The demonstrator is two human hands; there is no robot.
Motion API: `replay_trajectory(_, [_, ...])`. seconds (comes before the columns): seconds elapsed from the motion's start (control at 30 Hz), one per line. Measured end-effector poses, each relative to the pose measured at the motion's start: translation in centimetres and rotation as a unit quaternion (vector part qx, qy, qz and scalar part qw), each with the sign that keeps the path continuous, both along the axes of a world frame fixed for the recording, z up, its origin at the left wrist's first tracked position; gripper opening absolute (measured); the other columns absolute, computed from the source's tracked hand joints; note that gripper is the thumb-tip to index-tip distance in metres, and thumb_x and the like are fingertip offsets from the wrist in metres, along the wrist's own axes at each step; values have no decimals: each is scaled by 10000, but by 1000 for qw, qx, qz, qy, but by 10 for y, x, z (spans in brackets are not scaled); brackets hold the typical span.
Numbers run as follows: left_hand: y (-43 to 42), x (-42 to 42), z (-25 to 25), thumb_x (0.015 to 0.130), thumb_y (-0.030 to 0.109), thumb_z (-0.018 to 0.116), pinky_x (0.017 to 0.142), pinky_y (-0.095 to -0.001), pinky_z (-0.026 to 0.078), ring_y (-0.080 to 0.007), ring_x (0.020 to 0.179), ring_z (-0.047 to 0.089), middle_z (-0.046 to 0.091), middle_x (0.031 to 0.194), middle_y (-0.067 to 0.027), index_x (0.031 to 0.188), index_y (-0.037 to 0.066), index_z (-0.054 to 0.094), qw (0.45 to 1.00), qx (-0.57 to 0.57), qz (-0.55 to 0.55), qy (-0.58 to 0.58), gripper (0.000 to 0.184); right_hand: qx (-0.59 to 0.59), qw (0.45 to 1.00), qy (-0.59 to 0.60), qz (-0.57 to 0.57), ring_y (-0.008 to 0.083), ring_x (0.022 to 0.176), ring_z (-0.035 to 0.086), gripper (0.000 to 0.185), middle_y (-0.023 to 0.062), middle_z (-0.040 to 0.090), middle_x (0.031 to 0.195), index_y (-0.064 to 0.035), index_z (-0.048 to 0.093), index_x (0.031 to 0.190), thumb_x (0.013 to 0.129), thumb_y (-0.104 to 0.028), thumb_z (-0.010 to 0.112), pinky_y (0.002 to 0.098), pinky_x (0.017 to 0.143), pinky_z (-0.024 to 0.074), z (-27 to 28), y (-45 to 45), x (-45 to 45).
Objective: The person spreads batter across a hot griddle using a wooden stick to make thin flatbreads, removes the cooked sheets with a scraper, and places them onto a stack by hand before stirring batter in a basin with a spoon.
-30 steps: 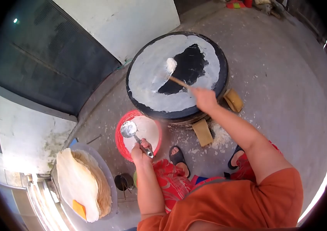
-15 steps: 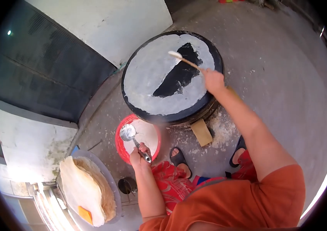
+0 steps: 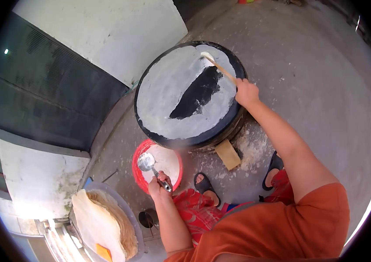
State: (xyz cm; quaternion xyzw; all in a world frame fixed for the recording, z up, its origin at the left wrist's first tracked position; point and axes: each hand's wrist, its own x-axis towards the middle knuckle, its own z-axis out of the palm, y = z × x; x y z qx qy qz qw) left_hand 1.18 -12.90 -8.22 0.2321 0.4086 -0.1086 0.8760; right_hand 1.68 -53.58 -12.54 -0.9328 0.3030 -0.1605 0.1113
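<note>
most of the round black griddle wears a thin white coat, and i'd judge that layer well over half complete. what is left uncovered is a dark patch slanting through the middle, ragged along its lower right side; a black band outside the coat shows bare as well.

the person's right hand is closed round the end of a wooden stick, its white-smeared head at the far end of that patch. it looks to be touching the coat, though i can't tell how hard it presses.

the left hand has its fingers wrapped about the handle of a metal ladle. the ladle's bowl, with white paste in it, is over the red basin, which holds plenty of pale mix. off to the left, a thick stack of pale flat sheets rests on a greyish tray, an orange piece on top.
</note>
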Motion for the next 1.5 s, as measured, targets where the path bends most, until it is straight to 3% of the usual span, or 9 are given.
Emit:
replay_trajectory(0.13, [-6, -1, 4, 933, 222, 239, 416, -216, 403, -133, 517, 422, 455, 764, -108, 924, -50, 372, 1000, 10, 5, -9, 303, 230, 964, -125, 44, 332, 969, 527, 325, 160, 559, 1046, -112, 489, 1124, 826, -231, 436, 405, 810, 425, -34, -15, -3])
replay_trajectory(0.37, [-9, 1, 5, 936, 237, 239, 417, -218, 404, -133, 518, 420, 453, 759, -106, 916, -54, 372, 1000, 2, -3, 0, 320, 228, 971, -34, 57, 314, 953, 541, 264, 133, 581, 1018, -145, 580, 1043, 842, -191, 415, 391, 801, 430, -47, -76, 46])
replay_trajectory(0.5, [-8, 1, 0, 936, 239, 237, 418, -219, 403, -135, 519, 420, 454, 761, -107, 918, -53, 373, 1000, 11, 1, -8, 323, 458, 884, -55, 78, 304, 915, 557, 243, 140, 597, 971, -148, 615, 1006, 827, -187, 456, 362, 799, 431, -25, -86, 32])
replay_trajectory(0.7, [-8, 0, 4, 935, 234, 239, 415, -222, 403, -138, 520, 422, 456, 765, -108, 921, -51, 375, 1000, 1, 2, -9, 316, 196, 965, -55, 166, 107, 636, 538, 231, 45, 604, 724, -114, 625, 1008, 818, -132, 495, 272, 618, 449, -35, -68, 32])
replay_trajectory(0.83, [-11, -3, 6, 880, 76, 291, 390, -211, 411, -128, 460, 404, 438, 746, -103, 902, -64, 363, 1000, 22, 9, -20, 158, 405, 895, 11, 185, 189, 665, 564, 239, 86, 634, 804, -117, 617, 1016, 811, -144, 497, 295, 663, 457, -13, -90, -10])
replay_trajectory(0.97, [-13, -9, 9, 885, 84, 288, 391, -210, 411, -129, 461, 404, 440, 749, -105, 899, -63, 364, 1000, 24, 5, -15, 165, 316, 942, -110, -7, 248, 832, 602, 247, 96, 626, 934, -159, 621, 1011, 809, -194, 482, 345, 713, 469, -63, -79, -9])
replay_trajectory(1.13, [-7, -6, 4, 934, 233, 244, 406, -224, 403, -137, 512, 421, 452, 790, -112, 956, -48, 365, 1000, -12, -3, -17, 307, 271, 952, 8, 140, 310, 937, 548, 259, 124, 582, 1010, -178, 602, 1023, 810, -230, 465, 375, 804, 435, -28, -2, 2])
replay_trajectory(1.37, [-1, -10, 0, 936, 227, 232, 425, -227, 406, -138, 535, 419, 451, 814, -114, 974, -43, 360, 999, -16, -17, -36, 301, 320, 946, -41, 35, 299, 958, 541, 254, 123, 580, 1016, -196, 602, 1020, 826, -253, 448, 377, 808, 432, -38, 2, -10])
replay_trajectory(1.5, [-5, -10, 6, 904, 116, 255, 396, -209, 399, -122, 472, 405, 441, 736, -91, 906, -58, 376, 999, -10, -9, -29, 213, 261, 952, 20, 161, 302, 929, 548, 262, 122, 581, 1007, -205, 595, 1033, 820, -258, 450, 366, 792, 442, -21, 55, -8])
